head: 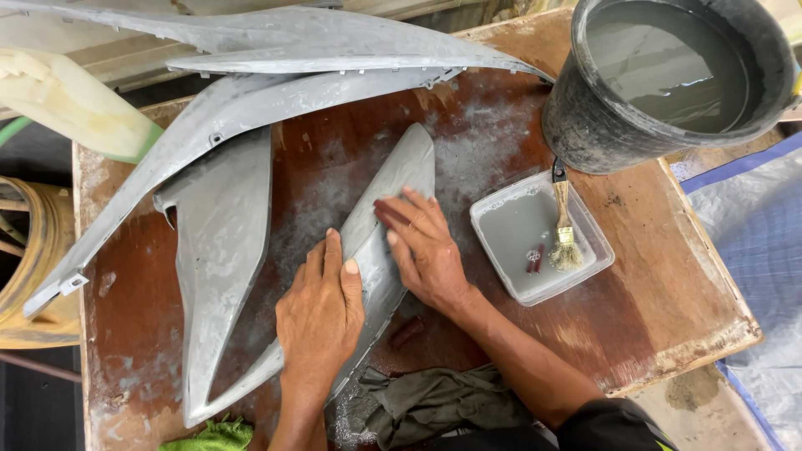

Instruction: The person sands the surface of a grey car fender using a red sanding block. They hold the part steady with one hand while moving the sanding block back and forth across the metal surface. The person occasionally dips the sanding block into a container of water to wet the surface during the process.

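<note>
The left hand (322, 313) lay flat and open on a grey panel (380, 225) in the middle of the worktop (668, 317), pinning it. The right hand (422, 246) pressed a dark red pad (391, 213) to it under flat fingers. The panel looked light, thin, stiff, wet-slick and best held by its edges. Near the right hand sat a tray (501, 209) with a brush (565, 234).

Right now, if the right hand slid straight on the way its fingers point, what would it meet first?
The right hand points up-left along the grey panel. It would run to that panel's narrow tip, then probably the long curved grey panel beyond.
</note>
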